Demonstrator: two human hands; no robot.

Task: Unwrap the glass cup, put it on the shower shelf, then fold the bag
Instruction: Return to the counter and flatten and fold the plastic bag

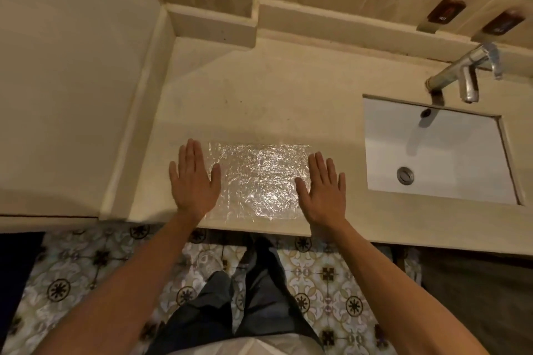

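Observation:
A clear, crinkled plastic bag [258, 179] lies spread flat on the beige counter [259, 95], near its front edge. My left hand [193, 179] rests palm down on the bag's left edge, fingers apart. My right hand [321, 190] lies palm down on the bag's right edge, fingers apart. Neither hand holds anything. The glass cup is not in view.
A white sink [432, 153] with a round drain is set into the counter at the right, under a metal tap [464, 72]. Two brown fixtures [445, 10] hang on the tiled wall. A raised ledge [213, 26] runs along the back. Patterned floor tiles [317, 274] lie below.

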